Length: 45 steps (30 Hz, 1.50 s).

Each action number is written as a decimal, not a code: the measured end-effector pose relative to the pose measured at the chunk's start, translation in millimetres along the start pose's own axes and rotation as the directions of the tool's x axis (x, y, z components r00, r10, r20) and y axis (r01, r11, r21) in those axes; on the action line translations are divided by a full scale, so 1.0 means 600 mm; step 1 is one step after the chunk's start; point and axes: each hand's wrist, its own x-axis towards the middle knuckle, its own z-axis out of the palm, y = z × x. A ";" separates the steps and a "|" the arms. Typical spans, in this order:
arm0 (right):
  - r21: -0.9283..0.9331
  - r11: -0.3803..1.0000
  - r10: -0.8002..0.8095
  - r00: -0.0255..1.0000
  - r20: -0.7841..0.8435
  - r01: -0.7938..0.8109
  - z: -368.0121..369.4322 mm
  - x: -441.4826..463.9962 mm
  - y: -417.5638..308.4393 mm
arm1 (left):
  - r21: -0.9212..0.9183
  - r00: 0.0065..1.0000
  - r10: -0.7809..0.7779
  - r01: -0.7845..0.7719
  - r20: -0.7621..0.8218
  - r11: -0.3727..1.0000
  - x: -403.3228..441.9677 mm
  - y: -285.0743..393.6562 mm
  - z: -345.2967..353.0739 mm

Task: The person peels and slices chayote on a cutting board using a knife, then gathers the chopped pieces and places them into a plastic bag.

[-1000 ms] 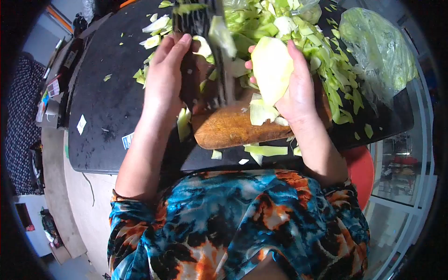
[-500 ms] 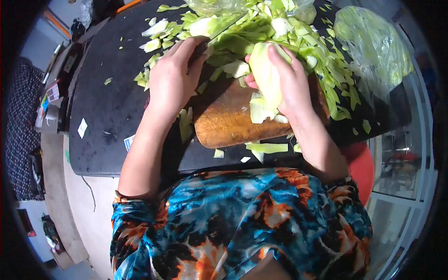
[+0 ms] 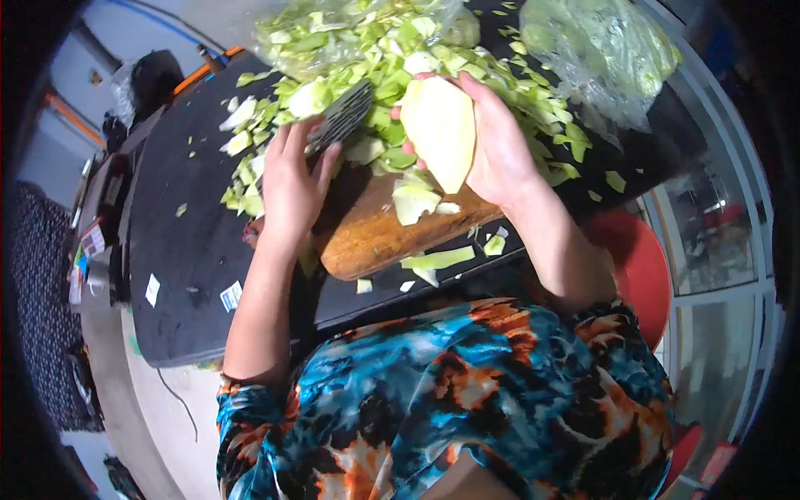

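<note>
My left hand (image 3: pixel 292 179) is closed round the handle of a knife (image 3: pixel 346 117), whose broad dark blade with pale wavy markings points up and to the right. The handle is mostly hidden in my fingers. In my right hand (image 3: pixel 507 158) is a peeled, pale yellow fruit or vegetable (image 3: pixel 439 129), its narrow end pointing down; I cannot tell its exact kind. Beneath both hands lies a wooden cutting board (image 3: pixel 367 237), with a few pale peelings (image 3: pixel 414 202) on it. A heap of green peelings (image 3: pixel 392 83) spreads behind the board.
Behind the heap is a clear plastic bag (image 3: pixel 292 42) with green pieces around it. Another clear bag (image 3: pixel 596 62) of green produce stands at the back right. The black table (image 3: pixel 196 267) carries scattered scraps and paper bits. A red stool or chair (image 3: pixel 637 275) is at the right.
The knife has turned, so its broad face shows now. The peeled piece has been rotated to show a smooth pale side. The view has shifted and tilted somewhat.
</note>
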 end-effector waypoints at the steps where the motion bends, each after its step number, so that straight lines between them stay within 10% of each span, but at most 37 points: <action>1: 0.048 0.999 0.013 1.000 0.021 -0.014 0.011 0.000 0.010 | -0.119 0.999 0.000 -0.007 -0.054 0.993 0.001 0.015 -0.002; 6: 0.077 0.996 0.054 0.998 -0.032 -0.051 0.032 0.011 0.070 | -0.225 0.974 0.222 -0.208 0.037 0.952 -0.002 0.057 -0.002; 16: -0.318 0.941 -0.143 0.988 -0.051 0.119 0.038 0.039 0.138 | -0.231 0.991 0.134 -0.123 0.031 0.965 -0.008 0.022 0.002; 23: -0.888 0.419 -0.383 0.923 0.017 0.190 0.035 0.040 0.115 | -0.616 0.975 -0.161 0.220 0.151 0.757 -0.029 0.037 0.022; 27: -0.881 0.318 -0.543 0.829 0.133 0.349 0.020 0.048 0.111 | -0.583 0.936 -0.202 0.338 0.288 0.738 -0.035 0.064 0.000; 30: -0.810 0.480 -0.434 0.894 0.113 0.336 0.033 0.041 0.110 | -0.627 0.930 -0.268 0.368 0.253 0.687 -0.031 0.045 0.007; 34: -0.839 0.250 -0.422 0.835 0.354 0.483 0.035 0.043 0.088 | -0.610 0.965 -0.236 0.257 0.117 0.750 -0.029 0.036 0.004; 45: -0.874 0.289 -0.131 0.921 0.367 0.390 0.034 0.041 0.042 | -0.582 0.966 -0.183 0.256 0.182 0.771 -0.031 0.040 0.006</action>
